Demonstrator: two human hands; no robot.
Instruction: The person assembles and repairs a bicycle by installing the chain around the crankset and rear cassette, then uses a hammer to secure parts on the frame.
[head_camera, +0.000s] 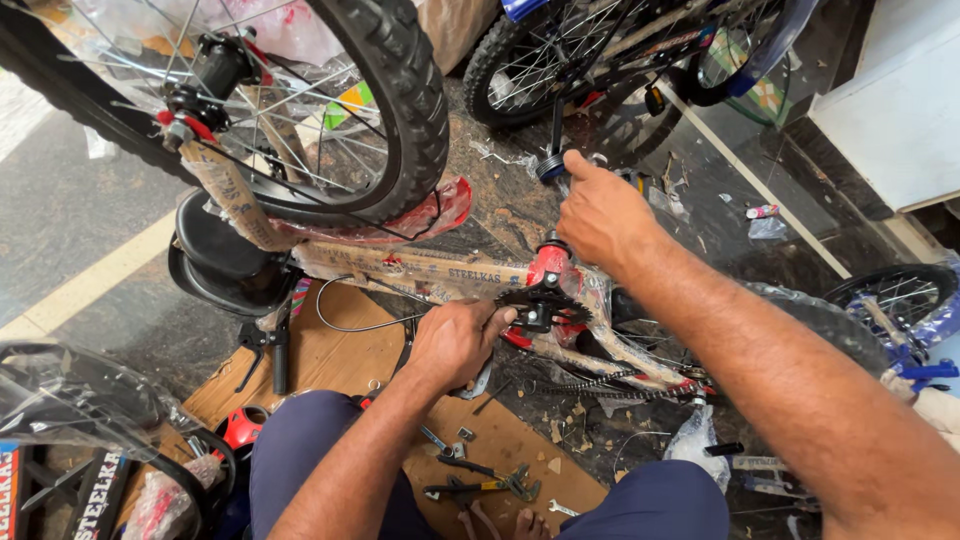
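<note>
Chainring (541, 300) gripped by left hand (455, 343), right hand (598, 213) above.

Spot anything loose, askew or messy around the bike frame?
Yes. The black drive chain lies slack on the floor beside the paper-wrapped bike frame, off the black toothed chainring at the left hand. Pliers lie scattered on the brown cardboard sheet.

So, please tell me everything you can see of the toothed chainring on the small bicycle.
The chainring is a black toothed disc, metal by its look, mounted at the red bottom bracket of the frame, which lies upside down on the floor, still wrapped in paper and plastic. No chain sits on its teeth; a loose chain lies below it. The left hand grips beside its lower left edge. The right hand is above, holding the black crank arm.
</note>
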